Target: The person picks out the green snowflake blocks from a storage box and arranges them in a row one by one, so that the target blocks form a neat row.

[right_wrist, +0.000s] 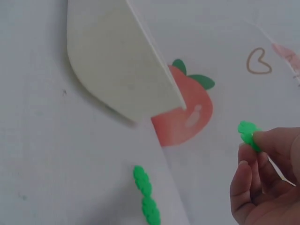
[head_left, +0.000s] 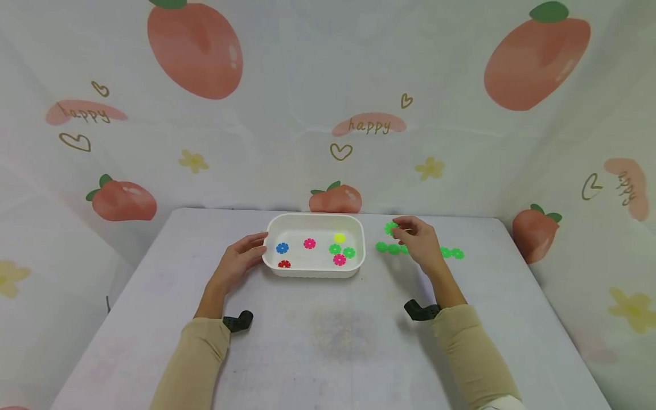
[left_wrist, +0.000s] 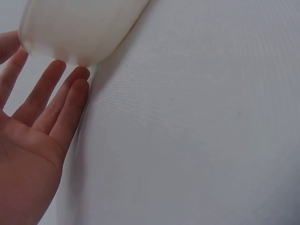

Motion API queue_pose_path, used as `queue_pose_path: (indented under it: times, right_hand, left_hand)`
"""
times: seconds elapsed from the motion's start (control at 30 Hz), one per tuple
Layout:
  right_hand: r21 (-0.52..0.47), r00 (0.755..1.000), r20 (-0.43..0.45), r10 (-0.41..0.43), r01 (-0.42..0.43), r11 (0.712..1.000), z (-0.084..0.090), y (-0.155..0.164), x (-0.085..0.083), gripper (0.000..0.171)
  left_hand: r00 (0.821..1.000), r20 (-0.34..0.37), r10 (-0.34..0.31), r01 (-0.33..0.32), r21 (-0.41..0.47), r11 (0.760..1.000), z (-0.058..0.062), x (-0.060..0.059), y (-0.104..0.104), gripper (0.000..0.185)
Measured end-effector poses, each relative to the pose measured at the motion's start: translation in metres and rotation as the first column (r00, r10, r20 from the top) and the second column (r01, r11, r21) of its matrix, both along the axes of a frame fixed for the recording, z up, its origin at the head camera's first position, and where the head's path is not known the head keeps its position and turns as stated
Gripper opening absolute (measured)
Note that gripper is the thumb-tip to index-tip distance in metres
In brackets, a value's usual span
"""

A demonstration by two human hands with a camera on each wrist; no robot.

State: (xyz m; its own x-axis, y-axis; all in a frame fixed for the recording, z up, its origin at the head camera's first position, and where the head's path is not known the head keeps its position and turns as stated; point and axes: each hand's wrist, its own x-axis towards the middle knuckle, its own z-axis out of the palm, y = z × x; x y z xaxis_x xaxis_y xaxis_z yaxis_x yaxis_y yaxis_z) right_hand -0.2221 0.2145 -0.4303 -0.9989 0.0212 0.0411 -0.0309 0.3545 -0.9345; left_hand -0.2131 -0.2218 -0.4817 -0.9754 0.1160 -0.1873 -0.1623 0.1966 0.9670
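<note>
A white plastic tray (head_left: 314,273) stands near the back of the table with several small snowflake discs inside. My left hand (head_left: 240,261) is at its left end, fairly straight fingertips touching the tray wall (left_wrist: 70,33). Over on the right, my right hand (head_left: 423,244) pinches a green snowflake disc (right_wrist: 248,133) between thumb and forefinger, raised above the table. Below that hand lies a row of green snowflake discs (head_left: 381,247), its middle hidden behind the hand in the head view. Two of them show in the right wrist view.
Inside the tray are a blue disc (head_left: 282,247), a yellow disc (head_left: 339,238), a red disc (head_left: 284,263), pink discs (head_left: 310,244) and green discs (head_left: 349,252). A printed cloth (head_left: 277,114) hangs behind the white table (head_left: 318,341).
</note>
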Motion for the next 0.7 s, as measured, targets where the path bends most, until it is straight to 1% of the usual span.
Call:
queue_pose_path:
  times: [0.17, 0.4, 0.57, 0.63, 0.67, 0.7]
  right_hand:
    - [-0.009, 1.0, 0.006, -0.029, 0.029, 1.0, -0.005, 0.015, -0.001, 0.033]
    - [-0.024, 0.997, 0.051, -0.062, 0.063, 0.998, -0.012, 0.038, -0.003, 0.038]
    - [0.008, 0.992, 0.077, -0.101, 0.101, 0.995, -0.013, 0.055, -0.003, 0.038]
    - [0.021, 0.99, 0.078, -0.12, 0.119, 0.993, -0.009, 0.059, 0.0, 0.037]
    - [0.024, 0.988, 0.08, -0.129, 0.127, 0.992, -0.01, 0.063, 0.001, 0.038]
    - [0.029, 0.988, 0.074, -0.137, 0.135, 0.99, -0.01, 0.066, 0.001, 0.038]
  left_hand:
    - [1.0, 0.004, 0.004, -0.004, -0.014, 1.0, 0.0, 0.001, 0.001, 0.053]
    - [1.0, 0.0, 0.012, -0.012, -0.048, 0.999, 0.0, 0.002, 0.002, 0.053]
    - [1.0, -0.01, 0.017, -0.017, -0.04, 0.999, 0.001, 0.003, 0.001, 0.052]
    - [1.0, -0.012, 0.015, -0.016, -0.035, 0.999, 0.001, 0.002, 0.001, 0.053]
    - [1.0, -0.013, 0.013, -0.013, -0.036, 0.999, 0.001, 0.002, 0.001, 0.053]
    - [1.0, -0.009, 0.01, -0.01, -0.031, 0.999, 0.005, 0.004, 0.002, 0.052]
